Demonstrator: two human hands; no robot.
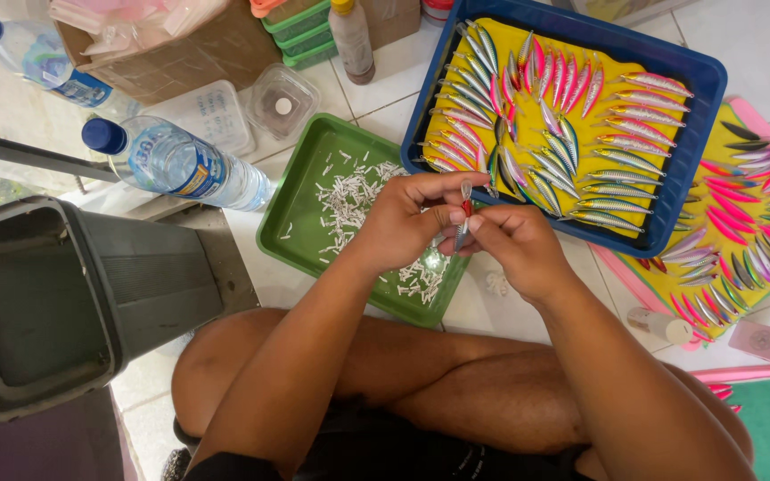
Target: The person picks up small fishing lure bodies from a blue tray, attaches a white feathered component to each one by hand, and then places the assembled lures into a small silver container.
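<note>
Fishing lure [464, 214] stands upright, pinched between left hand [403, 223] and right hand [514, 245].

Fishing lure [464, 212] being mostly covered by the fingers [453, 216], small white pieces [349, 200] left of fingers too small to identify, pink mat [764, 214] far right running off frame.

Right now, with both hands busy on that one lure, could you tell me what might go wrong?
The fishing lure is pinched only by the fingertips of the left hand and right hand, so it could slip. It hangs above the green tray of small white pieces, which a drop might scatter. The clear water bottle lying beside that tray may roll into it.
</note>
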